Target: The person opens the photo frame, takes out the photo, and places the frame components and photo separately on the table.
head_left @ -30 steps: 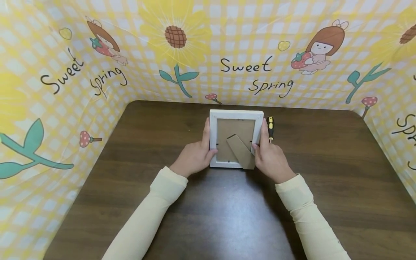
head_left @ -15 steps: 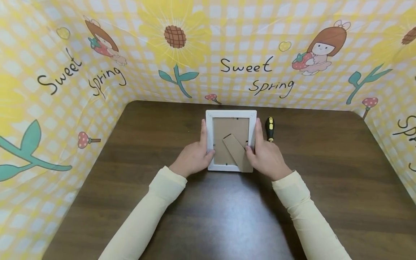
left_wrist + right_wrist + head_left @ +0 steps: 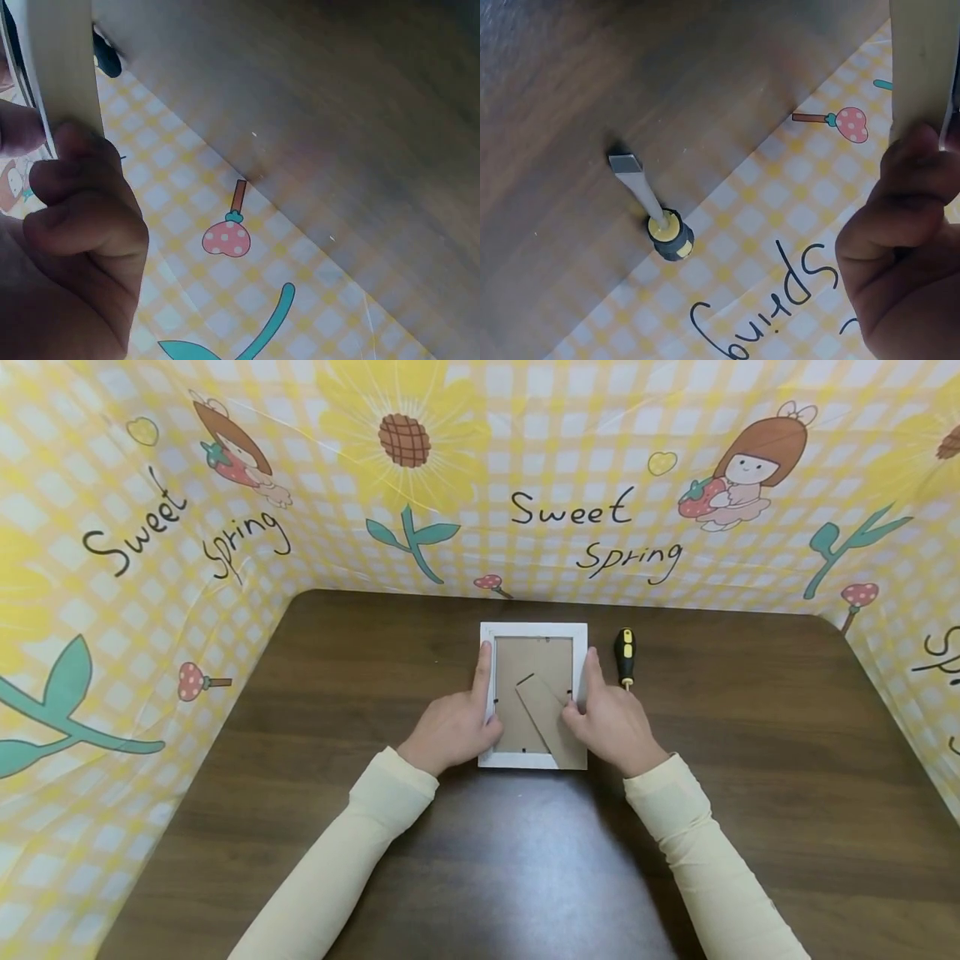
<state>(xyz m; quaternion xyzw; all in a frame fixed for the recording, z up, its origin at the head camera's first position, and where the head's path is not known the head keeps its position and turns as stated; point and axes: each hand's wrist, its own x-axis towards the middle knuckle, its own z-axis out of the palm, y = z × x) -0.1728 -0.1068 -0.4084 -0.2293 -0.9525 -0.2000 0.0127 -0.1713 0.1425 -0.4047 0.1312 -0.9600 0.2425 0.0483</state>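
Observation:
A white picture frame (image 3: pixel 533 632) lies with its brown cardboard back up and its stand flap (image 3: pixel 550 724) folded out, on the dark wooden table (image 3: pixel 750 760). My left hand (image 3: pixel 457 722) grips its left edge, thumb on the back. My right hand (image 3: pixel 609 718) grips the right edge the same way. The left wrist view shows fingers curled on the frame's white side (image 3: pixel 64 67). In the right wrist view the frame edge (image 3: pixel 922 64) stands above my fingers (image 3: pixel 900 225).
A small screwdriver (image 3: pixel 624 653) with a black and yellow handle lies just right of the frame, its flat tip (image 3: pixel 626 163) toward me. Yellow checked cloth walls (image 3: pixel 570 510) printed "Sweet Spring" enclose the table at back and sides.
The frame came down from a tilt and shifted a little left and toward me, held in both hands. The screwdriver has not moved.

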